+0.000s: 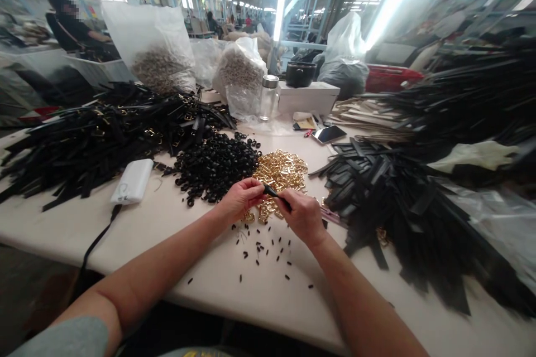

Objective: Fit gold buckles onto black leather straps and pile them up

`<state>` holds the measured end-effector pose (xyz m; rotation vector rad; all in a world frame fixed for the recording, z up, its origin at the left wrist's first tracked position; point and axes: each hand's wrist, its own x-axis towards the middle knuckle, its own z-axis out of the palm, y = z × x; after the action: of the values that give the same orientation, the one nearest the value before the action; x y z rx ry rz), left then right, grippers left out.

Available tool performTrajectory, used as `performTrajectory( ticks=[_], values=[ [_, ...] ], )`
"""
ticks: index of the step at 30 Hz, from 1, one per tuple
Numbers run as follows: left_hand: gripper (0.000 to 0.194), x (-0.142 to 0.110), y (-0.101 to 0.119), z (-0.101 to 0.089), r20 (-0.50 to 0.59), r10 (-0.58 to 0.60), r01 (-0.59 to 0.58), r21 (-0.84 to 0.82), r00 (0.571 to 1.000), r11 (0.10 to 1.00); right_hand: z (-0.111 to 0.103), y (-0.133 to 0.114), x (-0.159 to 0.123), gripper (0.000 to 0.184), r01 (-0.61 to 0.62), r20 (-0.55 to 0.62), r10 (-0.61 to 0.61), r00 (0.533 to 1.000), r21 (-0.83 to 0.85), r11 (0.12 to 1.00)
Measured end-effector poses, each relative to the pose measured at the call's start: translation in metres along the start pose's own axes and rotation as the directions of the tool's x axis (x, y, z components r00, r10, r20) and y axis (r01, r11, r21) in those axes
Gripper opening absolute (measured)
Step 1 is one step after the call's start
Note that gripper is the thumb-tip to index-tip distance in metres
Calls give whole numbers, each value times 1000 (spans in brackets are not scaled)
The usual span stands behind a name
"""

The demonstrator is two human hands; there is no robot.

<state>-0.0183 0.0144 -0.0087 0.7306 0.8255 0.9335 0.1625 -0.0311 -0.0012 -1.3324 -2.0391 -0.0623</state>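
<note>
Above the table's middle, my left hand (243, 198) pinches the left end of a short black strap (272, 192) between thumb and fingertips. My right hand (305, 216) is closed around the strap's other end, which its fingers partly hide. Gold-coloured metal buckles (283, 170) lie heaped just behind and beneath both hands. Left of these is a mound of small black loops (215, 167). Small black bits (258, 247) are scattered on the tabletop in front of my hands.
Finished-looking black straps with buckles (125, 122) pile up at left; plain black strips (389, 195) lie at right. A white power bank (132, 181) with a cable rests on the table (167, 240). Behind stand a glass jar (269, 101), a phone (329, 134) and filled plastic bags (240, 75).
</note>
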Motion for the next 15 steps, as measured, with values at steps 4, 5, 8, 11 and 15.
performTrajectory(
  ticks=[4,5,8,11,15],
  values=[
    [25,1,2,-4,22,5,-5,31,1000,1000,-3,1,1,26,41,65,-41,997,-8,999],
    [24,1,3,-6,41,5,-8,62,999,998,-3,2,1,26,54,83,-53,995,-7,999],
    [24,0,4,-8,133,-37,9,206,990,978,-2,4,0,28,96,150,-94,984,-5,995],
    [27,-1,2,-8,189,-67,14,270,980,963,2,3,-1,25,38,165,-41,985,21,999],
    [27,-1,0,-6,149,15,-51,243,989,969,6,0,-1,22,-130,165,112,980,103,986]
  ],
)
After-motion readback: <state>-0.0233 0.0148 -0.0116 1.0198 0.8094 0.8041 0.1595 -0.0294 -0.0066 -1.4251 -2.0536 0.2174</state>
